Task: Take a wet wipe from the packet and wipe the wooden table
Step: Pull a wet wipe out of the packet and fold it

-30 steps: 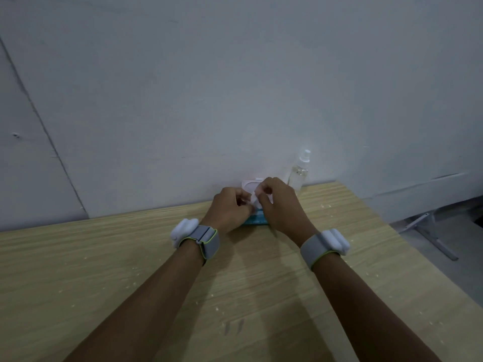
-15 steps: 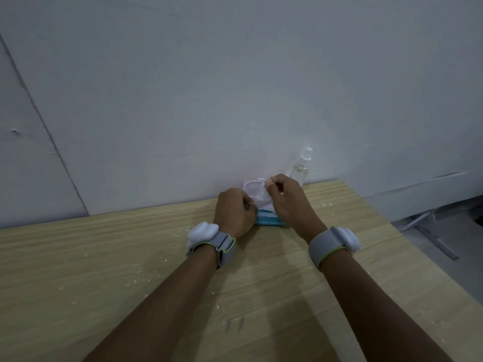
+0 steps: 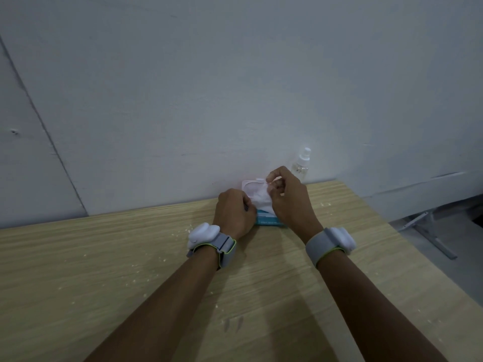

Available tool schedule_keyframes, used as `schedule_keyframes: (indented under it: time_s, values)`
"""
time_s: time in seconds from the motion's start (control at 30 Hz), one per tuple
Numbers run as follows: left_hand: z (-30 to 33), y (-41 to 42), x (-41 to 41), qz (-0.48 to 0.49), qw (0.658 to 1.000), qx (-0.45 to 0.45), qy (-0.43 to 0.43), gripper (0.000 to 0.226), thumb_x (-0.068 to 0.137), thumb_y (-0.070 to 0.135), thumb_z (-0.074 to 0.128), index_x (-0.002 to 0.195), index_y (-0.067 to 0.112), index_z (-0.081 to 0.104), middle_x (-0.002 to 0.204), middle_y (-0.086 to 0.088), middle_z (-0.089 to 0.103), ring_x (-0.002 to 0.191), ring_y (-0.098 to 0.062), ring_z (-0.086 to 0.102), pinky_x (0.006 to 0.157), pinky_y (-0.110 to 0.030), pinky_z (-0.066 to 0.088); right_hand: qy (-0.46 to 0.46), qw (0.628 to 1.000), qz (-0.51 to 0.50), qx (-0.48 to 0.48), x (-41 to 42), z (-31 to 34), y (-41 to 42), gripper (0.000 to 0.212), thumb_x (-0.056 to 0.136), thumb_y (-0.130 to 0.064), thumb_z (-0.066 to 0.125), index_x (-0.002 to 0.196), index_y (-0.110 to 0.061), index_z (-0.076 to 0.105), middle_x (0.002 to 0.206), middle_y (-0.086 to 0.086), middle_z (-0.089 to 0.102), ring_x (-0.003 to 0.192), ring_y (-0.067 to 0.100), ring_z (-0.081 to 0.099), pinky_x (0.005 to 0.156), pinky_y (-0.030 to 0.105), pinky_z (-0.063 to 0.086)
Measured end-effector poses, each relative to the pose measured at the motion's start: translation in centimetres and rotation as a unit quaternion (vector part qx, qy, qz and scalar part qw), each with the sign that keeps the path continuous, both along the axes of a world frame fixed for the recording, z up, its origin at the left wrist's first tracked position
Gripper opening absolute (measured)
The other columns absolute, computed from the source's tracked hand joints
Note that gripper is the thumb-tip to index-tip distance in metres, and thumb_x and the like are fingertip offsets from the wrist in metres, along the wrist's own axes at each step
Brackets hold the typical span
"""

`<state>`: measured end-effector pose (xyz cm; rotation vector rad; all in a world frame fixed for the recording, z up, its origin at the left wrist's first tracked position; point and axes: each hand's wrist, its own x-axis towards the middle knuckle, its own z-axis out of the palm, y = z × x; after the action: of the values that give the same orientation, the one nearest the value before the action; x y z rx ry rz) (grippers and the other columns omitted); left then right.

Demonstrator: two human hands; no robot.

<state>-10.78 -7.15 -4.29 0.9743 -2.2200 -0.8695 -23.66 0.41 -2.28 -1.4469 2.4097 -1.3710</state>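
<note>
right hand: grip pinching crumpled white wipe
left hand: grip pressing teal packet, far table edge

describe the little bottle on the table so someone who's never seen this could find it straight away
Follow the far edge of the wooden table along the grey wall toward its right end. Just behind the right hand stands a small clear spray bottle, upright against the wall. It is the only transparent, white-capped thing there, unlike the flat teal wipe packet.

Right hand pinches wet wipe above teal packet; left hand presses packet onto wooden surface; spray bottle stands behind
</note>
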Motion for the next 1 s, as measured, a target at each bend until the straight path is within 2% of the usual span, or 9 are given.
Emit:
schedule_keyframes:
  time_s: [0.07, 0.13, 0.27, 0.37, 0.47, 0.6, 0.7, 0.83, 1.0]
  values:
    - [0.1, -0.1, 0.1, -0.004, 1.000, -0.001, 0.000, 0.017, 0.091, 0.014, 0.067, 0.086, 0.001, 0.078, 0.085, -0.011, 0.075, 0.082, -0.023, 0.069, 0.079, -0.038, 0.058, 0.050, 0.998, 0.011, 0.024, 0.1, -0.2, 0.4, 0.028, 0.090, 0.005, 0.060, 0.086, -0.021, 0.066, 0.092, 0.000, 0.065, 0.083, 0.007, 0.059, 0.076, 0.019, 0.052]
    - [0.1, -0.1, 0.2, -0.007, 1.000, -0.004, 0.003, 0.019, 0.091, 0.014, 0.066, 0.084, 0.001, 0.078, 0.083, -0.012, 0.074, 0.080, -0.024, 0.069, 0.078, -0.039, 0.057, 0.085, 0.996, 0.007, 0.039, 0.2, -0.2, 0.7, 0.029, 0.091, 0.004, 0.061, 0.079, -0.020, 0.073, 0.098, -0.001, 0.062, 0.086, 0.002, 0.057, 0.078, 0.008, 0.047]
    - [0.1, -0.2, 0.2, -0.007, 1.000, -0.001, 0.010, 0.021, 0.092, 0.017, 0.067, 0.084, 0.001, 0.078, 0.082, -0.012, 0.075, 0.080, -0.024, 0.070, 0.078, -0.040, 0.058, 0.094, 0.994, 0.035, 0.046, 0.2, -0.7, 1.1, 0.008, 0.091, -0.020, 0.070, 0.088, -0.016, 0.077, 0.102, -0.003, 0.058, 0.090, 0.003, 0.057, 0.078, 0.017, 0.054]
    - [0.1, -0.2, 0.2, -0.006, 1.000, 0.013, 0.022, 0.019, 0.091, 0.021, 0.072, 0.086, 0.004, 0.079, 0.085, -0.009, 0.075, 0.081, -0.021, 0.069, 0.078, -0.038, 0.059, 0.110, 0.989, 0.049, 0.090, 0.1, -1.0, 1.3, 0.016, 0.085, -0.038, 0.078, 0.094, -0.026, 0.075, 0.106, -0.008, 0.054, 0.094, -0.001, 0.048, 0.074, 0.007, 0.040]
    - [-0.1, -0.4, 0.4, -0.024, 0.999, 0.013, 0.029, 0.012, 0.088, 0.015, 0.073, 0.098, 0.008, 0.072, 0.090, -0.006, 0.073, 0.086, -0.020, 0.067, 0.082, -0.040, 0.057, 0.124, 0.987, 0.040, 0.097, 0.1, -1.0, 1.1, 0.010, 0.087, -0.031, 0.079, 0.091, -0.029, 0.071, 0.105, -0.007, 0.052, 0.095, 0.002, 0.046, 0.074, 0.003, 0.032]
    - [-0.4, -0.4, 0.7, -0.096, 0.994, -0.050, 0.030, 0.041, 0.092, 0.011, 0.063, 0.128, 0.026, 0.050, 0.102, -0.009, 0.061, 0.095, -0.023, 0.058, 0.080, -0.042, 0.054, 0.108, 0.988, 0.036, 0.102, 0.3, -1.2, 0.8, 0.015, 0.089, -0.016, 0.077, 0.088, -0.028, 0.067, 0.105, -0.005, 0.050, 0.096, 0.006, 0.046, 0.074, 0.002, 0.033]
    - [-1.0, -0.4, 0.7, -0.114, 0.990, -0.084, -0.015, 0.049, 0.095, 0.014, 0.058, 0.141, 0.029, 0.049, 0.112, -0.013, 0.050, 0.104, -0.027, 0.052, 0.085, -0.044, 0.052, 0.099, 0.992, 0.029, 0.076, 0.2, -1.0, 0.8, 0.018, 0.085, -0.008, 0.079, 0.087, -0.023, 0.069, 0.103, -0.002, 0.050, 0.093, 0.007, 0.047, 0.074, 0.001, 0.037]
    - [-1.3, -0.4, 0.9, -0.106, 0.989, -0.096, -0.025, 0.038, 0.097, 0.018, 0.059, 0.134, 0.025, 0.055, 0.114, -0.011, 0.047, 0.105, -0.026, 0.051, 0.087, -0.043, 0.052, 0.096, 0.994, 0.019, 0.047, 0.2, -0.8, 0.9, 0.024, 0.083, -0.011, 0.081, 0.081, -0.029, 0.066, 0.099, -0.002, 0.051, 0.088, 0.003, 0.047, 0.074, 0.007, 0.035]
    - [-1.4, -0.4, 1.0, -0.104, 0.987, -0.113, -0.037, 0.025, 0.097, 0.029, 0.060, 0.122, 0.023, 0.062, 0.111, -0.008, 0.047, 0.104, -0.024, 0.049, 0.087, -0.041, 0.049, 0.092, 0.996, 0.002, 0.023, 0.0, -0.6, 1.0, 0.023, 0.083, 0.000, 0.076, 0.078, -0.021, 0.067, 0.089, 0.000, 0.059, 0.080, 0.004, 0.053, 0.072, 0.021, 0.045]
